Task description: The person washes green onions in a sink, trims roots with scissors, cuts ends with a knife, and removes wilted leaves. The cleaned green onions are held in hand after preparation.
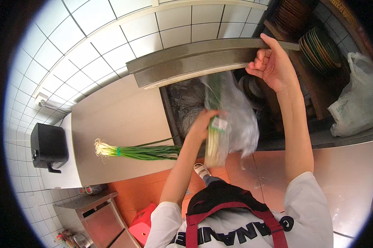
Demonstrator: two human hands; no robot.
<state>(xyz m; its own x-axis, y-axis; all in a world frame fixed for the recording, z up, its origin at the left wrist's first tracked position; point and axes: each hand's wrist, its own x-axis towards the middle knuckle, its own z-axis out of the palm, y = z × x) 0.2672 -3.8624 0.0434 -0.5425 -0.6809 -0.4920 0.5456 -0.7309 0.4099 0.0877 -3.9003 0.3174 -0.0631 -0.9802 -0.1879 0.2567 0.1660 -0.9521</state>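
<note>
My left hand, blurred, is shut around a clear-bagged bundle of green onions that bears a white label. The pale stalks point towards me, and the green tops reach over an open chest compartment. A loose clear plastic bag hangs just right of the bundle. My right hand grips the right end of a raised stainless-steel lid, thumb on top and fingers curled below. On the pale worktop to the left lies a second bunch of green onions, tied with a green band, roots pointing left.
A black appliance with a handle stands at the far left. At right are a stack of plates on a shelf and a tied white plastic bag. A red plastic stool and a steel cabinet are lower left.
</note>
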